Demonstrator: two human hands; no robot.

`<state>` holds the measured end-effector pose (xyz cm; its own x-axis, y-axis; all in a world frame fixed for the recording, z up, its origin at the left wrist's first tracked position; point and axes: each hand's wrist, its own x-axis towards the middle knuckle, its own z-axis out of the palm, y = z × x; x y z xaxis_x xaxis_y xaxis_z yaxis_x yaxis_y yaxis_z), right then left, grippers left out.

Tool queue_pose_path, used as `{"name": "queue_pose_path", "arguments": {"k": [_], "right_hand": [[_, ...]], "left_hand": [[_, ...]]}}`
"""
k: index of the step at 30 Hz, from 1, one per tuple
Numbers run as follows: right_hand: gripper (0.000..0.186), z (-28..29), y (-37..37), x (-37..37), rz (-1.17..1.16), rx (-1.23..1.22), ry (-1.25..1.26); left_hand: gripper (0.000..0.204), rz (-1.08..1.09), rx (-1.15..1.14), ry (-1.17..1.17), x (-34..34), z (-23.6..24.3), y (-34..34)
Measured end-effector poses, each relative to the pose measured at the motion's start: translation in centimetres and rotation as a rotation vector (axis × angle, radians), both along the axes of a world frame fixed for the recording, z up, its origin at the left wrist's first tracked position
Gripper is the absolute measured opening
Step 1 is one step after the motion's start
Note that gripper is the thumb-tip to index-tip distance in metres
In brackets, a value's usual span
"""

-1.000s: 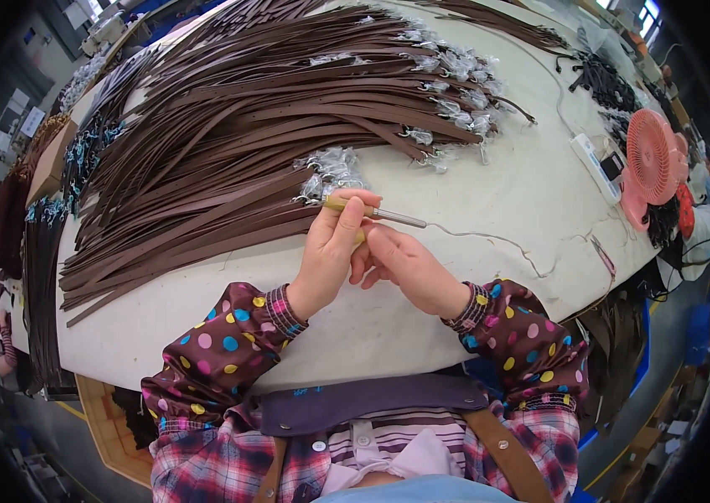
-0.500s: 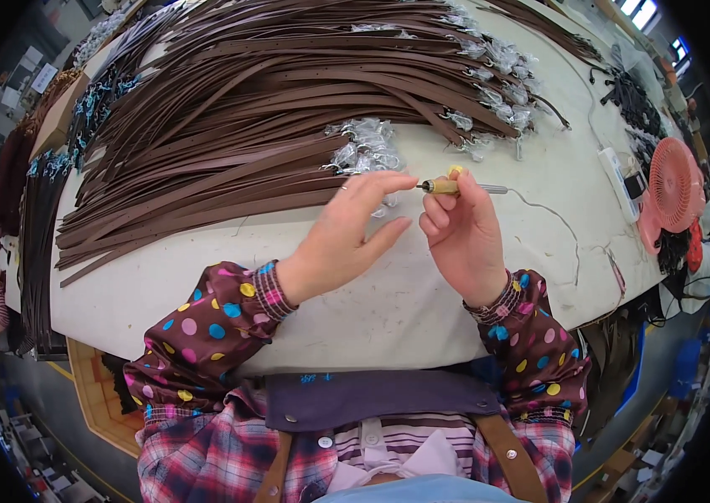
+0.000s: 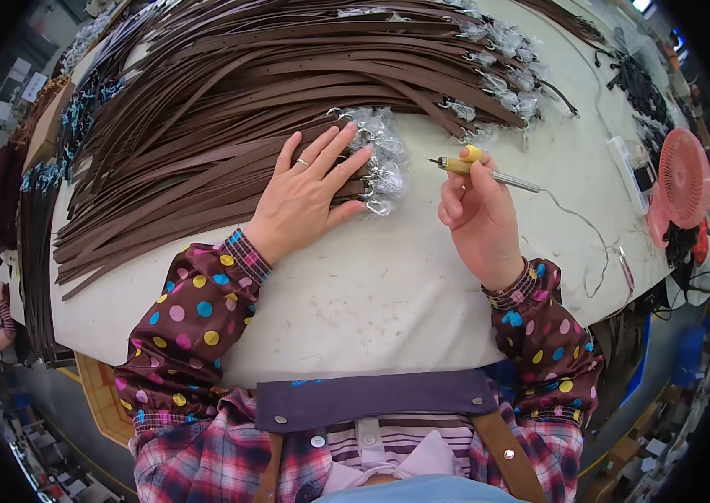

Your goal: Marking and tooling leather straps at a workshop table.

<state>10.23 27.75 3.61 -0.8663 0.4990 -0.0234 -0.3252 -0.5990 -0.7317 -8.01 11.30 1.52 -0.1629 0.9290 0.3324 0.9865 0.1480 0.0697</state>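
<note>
My left hand (image 3: 309, 189) lies open, its fingers spread over the near bundle of brown straps (image 3: 204, 189). Its fingertips rest close to the straps' metal clasps, which are wrapped in clear plastic (image 3: 384, 155). Over the table to the right, my right hand (image 3: 485, 214) is closed around a corded pen-like tool (image 3: 456, 165). The tool has a yellow grip, a thin dark tip pointing left and a metal rear end with a wire. A yellow cover shows on a right fingertip. The tip is apart from the straps.
A larger pile of brown straps (image 3: 305, 75) covers the back of the table. To the right are a white power strip (image 3: 626, 174), a pink fan (image 3: 684, 180) and small snips (image 3: 626, 267). The tool's wire (image 3: 602, 239) trails over the white tabletop (image 3: 355, 310).
My left hand has moved away from the tool's tip, left and down onto the near strap bundle. My right hand has shifted slightly right with the tool, whose tip now points left and slightly up.
</note>
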Motion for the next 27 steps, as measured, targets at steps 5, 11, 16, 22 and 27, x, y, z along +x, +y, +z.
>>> {"name": "queue_pose_path", "arguments": {"k": [5, 11, 16, 22, 27], "right_hand": [[0.020, -0.9, 0.4, -0.4, -0.002, 0.052, -0.037], [0.015, -1.4, 1.0, 0.1, -0.051, 0.049, -0.019], [0.015, -1.2, 0.7, -0.1, -0.013, 0.073, -0.010], [0.020, -1.4, 0.5, -0.1, 0.046, 0.116, -0.039], [0.021, -1.2, 0.3, -0.1, 0.021, 0.258, 0.003]], "left_hand": [[0.064, 0.005, 0.003, 0.006, 0.0, -0.3, 0.4], [0.041, -0.103, 0.360, -0.256, 0.1, 1.1, -0.8], [0.026, -0.007, 0.349, -0.240, -0.3, 0.8, -3.7], [0.026, -0.005, 0.220, -0.087, 0.6, 0.5, -2.8], [0.024, 0.010, 0.226, -0.103, 0.5, 0.3, -3.0]]}}
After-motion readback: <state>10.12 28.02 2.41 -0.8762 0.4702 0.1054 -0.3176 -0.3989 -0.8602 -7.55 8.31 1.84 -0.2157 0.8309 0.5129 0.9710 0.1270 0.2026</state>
